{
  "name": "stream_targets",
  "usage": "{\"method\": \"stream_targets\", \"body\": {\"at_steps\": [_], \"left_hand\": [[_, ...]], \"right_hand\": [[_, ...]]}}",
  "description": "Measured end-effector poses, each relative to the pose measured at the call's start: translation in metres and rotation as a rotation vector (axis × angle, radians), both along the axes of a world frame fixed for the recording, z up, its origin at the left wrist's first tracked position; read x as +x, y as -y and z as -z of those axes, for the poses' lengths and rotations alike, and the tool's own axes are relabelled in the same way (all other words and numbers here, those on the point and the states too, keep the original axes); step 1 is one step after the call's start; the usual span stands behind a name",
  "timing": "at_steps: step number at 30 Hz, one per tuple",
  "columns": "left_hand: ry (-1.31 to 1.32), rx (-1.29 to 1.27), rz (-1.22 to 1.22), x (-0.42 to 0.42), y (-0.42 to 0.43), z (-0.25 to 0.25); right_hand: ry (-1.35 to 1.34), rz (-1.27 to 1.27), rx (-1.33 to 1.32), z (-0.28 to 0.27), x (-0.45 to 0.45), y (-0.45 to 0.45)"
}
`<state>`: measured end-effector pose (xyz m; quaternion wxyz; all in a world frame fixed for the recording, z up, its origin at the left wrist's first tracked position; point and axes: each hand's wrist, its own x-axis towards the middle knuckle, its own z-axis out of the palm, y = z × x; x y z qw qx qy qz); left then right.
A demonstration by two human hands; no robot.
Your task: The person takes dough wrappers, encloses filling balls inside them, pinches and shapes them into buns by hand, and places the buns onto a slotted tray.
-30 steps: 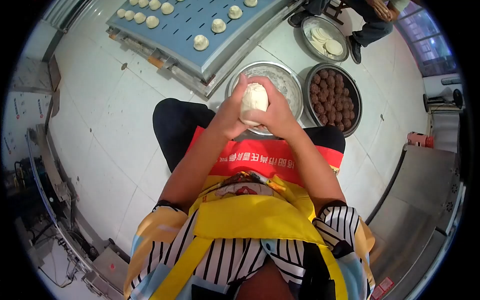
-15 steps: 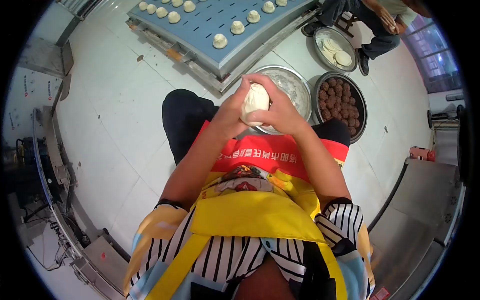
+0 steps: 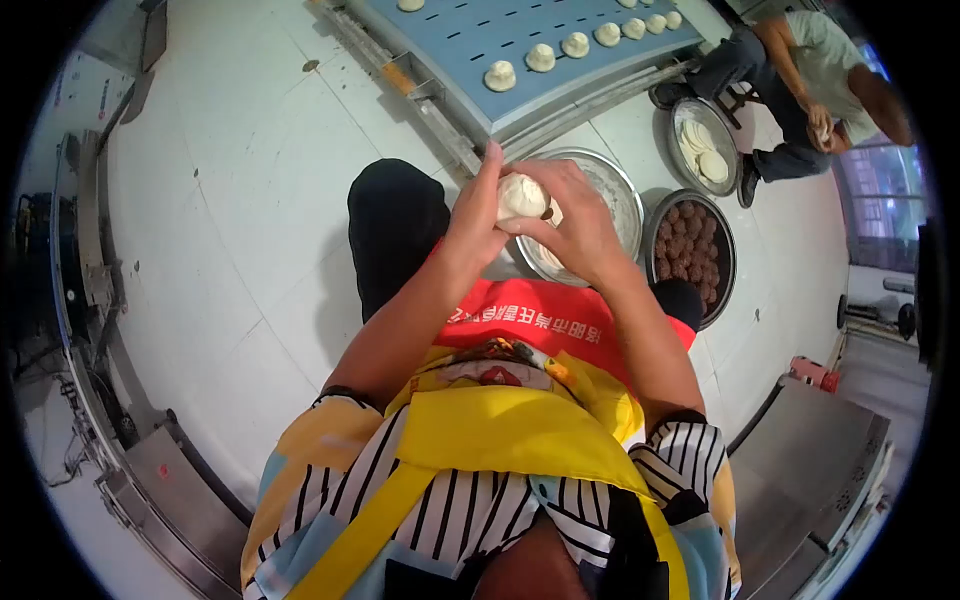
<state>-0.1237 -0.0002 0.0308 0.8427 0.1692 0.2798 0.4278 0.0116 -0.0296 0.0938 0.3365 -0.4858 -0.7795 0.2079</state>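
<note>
A pale dough ball point(image 3: 523, 198) with a gathered top sits between my two hands, above the lap. My left hand point(image 3: 474, 215) cups it from the left side, thumb pointing up. My right hand point(image 3: 575, 215) curls over its far and right sides, fingers bent round it. Behind the hands is a metal bowl point(image 3: 632, 208) dusted with flour, with pale dough wrappers partly hidden by my right hand. To its right, a dark-rimmed basin point(image 3: 733, 268) holds several brown filling balls point(image 3: 687, 250).
A blue slotted tray point(image 3: 455, 62) with several dough buns point(image 3: 541, 57) lies at the top. Another bowl point(image 3: 728, 150) holds round wrappers point(image 3: 700, 140). A seated co-worker point(image 3: 815, 75) works at the upper right. Metal cabinets point(image 3: 810, 450) stand at the lower right.
The view has swung left, showing more of the co-worker. The dough has gone from an elongated shape to a rounder, pleated one. My right hand has shifted over its right side.
</note>
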Motion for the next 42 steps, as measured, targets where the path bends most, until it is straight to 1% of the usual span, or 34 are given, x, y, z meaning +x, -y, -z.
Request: {"method": "stream_targets", "body": {"at_steps": [2,5,6,9,10,13,14,15,17,18,19,21,22,24,27,29,30,33,36,39,42], "left_hand": [[-0.051,-0.162,-0.046,0.002,-0.010,0.000],[-0.074,-0.202,-0.097,0.008,-0.019,0.002],[0.012,-0.220,-0.094,0.012,-0.025,0.008],[0.070,-0.286,-0.120,0.016,-0.045,-0.010],[-0.032,-0.200,-0.081,0.017,-0.054,-0.008],[-0.001,-0.118,-0.109,0.018,-0.088,0.004],[0.007,0.041,-0.106,0.011,-0.099,0.004],[-0.090,0.082,-0.199,0.003,-0.106,0.002],[-0.298,0.156,-0.378,-0.017,-0.121,-0.014],[-0.251,0.178,-0.431,-0.027,-0.125,-0.012],[-0.212,0.161,-0.452,-0.036,-0.128,-0.009],[-0.134,0.131,-0.492,-0.050,-0.128,-0.007],[-0.135,0.090,-0.492,-0.056,-0.131,-0.006],[-0.145,0.011,-0.492,-0.067,-0.133,-0.010],[-0.233,0.044,-0.499,-0.081,-0.133,-0.009],[-0.225,0.055,-0.494,-0.088,-0.132,-0.004],[-0.217,0.062,-0.494,-0.090,-0.131,-0.003],[-0.257,0.055,-0.489,-0.094,-0.132,-0.003],[-0.192,0.092,-0.447,-0.093,-0.130,0.004],[-0.226,0.110,-0.398,-0.091,-0.127,0.004],[-0.232,0.095,-0.403,-0.090,-0.123,0.001]], "right_hand": [[0.220,-0.032,0.084,-0.011,-0.001,-0.010],[0.499,-0.038,-0.021,-0.031,-0.005,-0.018],[0.525,-0.059,-0.054,-0.038,-0.007,-0.022],[0.577,-0.051,-0.155,-0.044,-0.011,-0.041],[0.535,-0.059,-0.135,-0.042,-0.009,-0.050],[0.404,-0.083,-0.098,-0.030,0.006,-0.091],[0.358,-0.088,-0.095,-0.024,0.014,-0.112],[0.312,-0.096,-0.094,-0.016,0.021,-0.135],[0.333,-0.022,-0.083,0.013,0.030,-0.190],[0.330,-0.028,-0.070,0.033,0.034,-0.221],[0.328,-0.032,-0.058,0.057,0.037,-0.253],[0.349,-0.024,-0.130,0.099,0.033,-0.313],[0.357,-0.020,-0.172,0.118,0.031,-0.339],[0.400,-0.055,-0.156,0.149,0.023,-0.383],[0.457,-0.101,-0.113,0.194,0.014,-0.429],[0.511,-0.140,-0.087,0.209,0.010,-0.449],[0.515,-0.197,-0.068,0.213,0.009,-0.455],[0.555,-0.246,-0.088,0.219,0.004,-0.460],[0.641,-0.324,0.006,0.227,0.008,-0.464],[0.677,-0.314,-0.036,0.215,0.002,-0.455],[0.749,-0.329,-0.035,0.220,0.001,-0.463]]}}
